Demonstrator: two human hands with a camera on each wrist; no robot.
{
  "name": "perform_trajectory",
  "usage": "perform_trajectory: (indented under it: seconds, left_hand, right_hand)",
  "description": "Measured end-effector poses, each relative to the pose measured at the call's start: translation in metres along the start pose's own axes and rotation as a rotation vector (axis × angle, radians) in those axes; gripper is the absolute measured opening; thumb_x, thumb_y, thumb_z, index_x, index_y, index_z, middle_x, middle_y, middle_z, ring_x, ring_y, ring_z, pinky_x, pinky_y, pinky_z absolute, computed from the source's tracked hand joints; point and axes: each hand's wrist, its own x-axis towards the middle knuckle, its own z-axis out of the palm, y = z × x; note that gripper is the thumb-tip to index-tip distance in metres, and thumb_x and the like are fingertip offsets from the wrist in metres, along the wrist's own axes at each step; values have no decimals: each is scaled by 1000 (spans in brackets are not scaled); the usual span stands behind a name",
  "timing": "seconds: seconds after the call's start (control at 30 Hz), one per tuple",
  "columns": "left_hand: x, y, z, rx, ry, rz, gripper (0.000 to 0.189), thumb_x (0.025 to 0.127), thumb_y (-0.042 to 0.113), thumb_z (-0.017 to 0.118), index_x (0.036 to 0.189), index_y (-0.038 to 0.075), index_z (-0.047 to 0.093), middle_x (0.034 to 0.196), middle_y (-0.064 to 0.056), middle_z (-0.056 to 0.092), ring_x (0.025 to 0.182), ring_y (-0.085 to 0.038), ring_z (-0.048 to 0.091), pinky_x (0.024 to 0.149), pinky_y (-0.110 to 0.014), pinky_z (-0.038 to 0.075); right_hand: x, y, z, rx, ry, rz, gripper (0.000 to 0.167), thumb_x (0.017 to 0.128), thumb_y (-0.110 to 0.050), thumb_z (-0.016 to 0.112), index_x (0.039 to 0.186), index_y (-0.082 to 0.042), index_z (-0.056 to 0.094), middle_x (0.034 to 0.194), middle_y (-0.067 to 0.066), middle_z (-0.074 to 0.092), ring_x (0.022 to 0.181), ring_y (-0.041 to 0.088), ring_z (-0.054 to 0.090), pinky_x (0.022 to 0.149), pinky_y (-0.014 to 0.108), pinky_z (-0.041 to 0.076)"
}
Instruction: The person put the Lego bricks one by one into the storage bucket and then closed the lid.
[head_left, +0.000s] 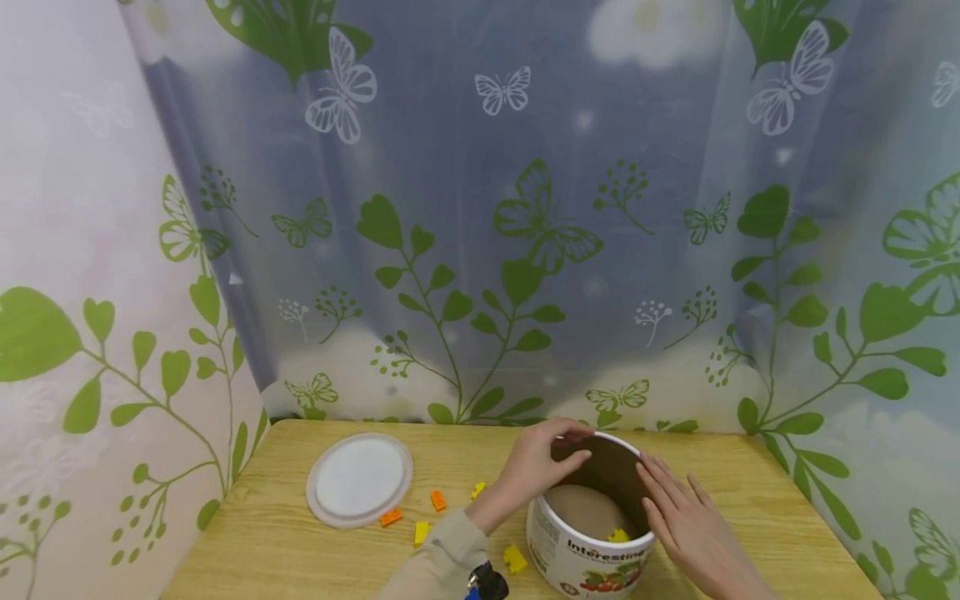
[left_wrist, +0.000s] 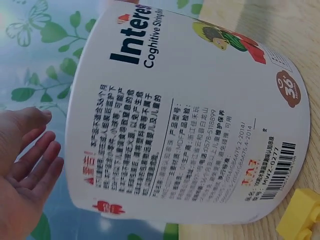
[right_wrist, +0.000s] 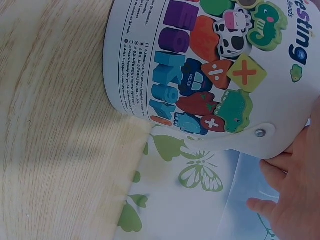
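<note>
A round white bucket (head_left: 551, 542) with "Interesting" printed on its side stands upright on the table, its top uncovered. One yellow toy brick (head_left: 618, 536) lies on its brown bottom. At the rim's back left is my left hand (head_left: 542, 460), fingers and thumb spread and loosely bent over the opening. The left wrist view shows this hand (left_wrist: 30, 175) beyond the rim with nothing in its grasp. My right hand (head_left: 686, 525) rests against the bucket's right rim, fingers fairly straight. In the right wrist view its fingers touch the rim near a rivet (right_wrist: 260, 133).
Left of the bucket, two orange bricks (head_left: 390, 517) and several yellow bricks (head_left: 514, 559) lie scattered on the wooden table (head_left: 262, 533). A round white lid (head_left: 360, 477) lies flat at the back left. Patterned curtains (head_left: 465, 250) hang behind and at both sides.
</note>
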Motion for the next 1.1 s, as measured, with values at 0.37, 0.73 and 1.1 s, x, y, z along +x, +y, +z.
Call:
perform_trajectory:
  seconds: [0.37, 0.73, 1.1]
  left_hand:
    - [-20, -12, -36, -51, 66, -82, 30, 94, 18, 74, 124, 16, 70, 122, -3, 71, 111, -18, 67, 97, -32, 56]
    - [-53, -35, -80, -16, 165, -158, 33, 93, 16, 76, 125, 15, 69, 122, -1, 71, 113, -22, 66, 97, -44, 56]
    - [-98, -62, -118, 82, 221, -314, 35, 90, 13, 78, 124, 15, 71, 120, 2, 71, 111, -20, 67, 97, -43, 56]
  right_hand:
    - [1, 1, 1, -6, 16, -19, 49, 99, -21, 63, 144, -5, 56, 150, 11, 53, 149, -5, 9, 115, 12, -15]
    - [2, 1, 1, -4, -2, -4, 48, 100, -22, 60, 146, -6, 55, 152, 10, 51, 149, -4, 11, 115, 13, -15]
    - [1, 1, 1, -4, -14, 4, 48, 101, -23, 61, 146, -7, 55, 152, 9, 50, 150, 2, 19, 118, 16, -13]
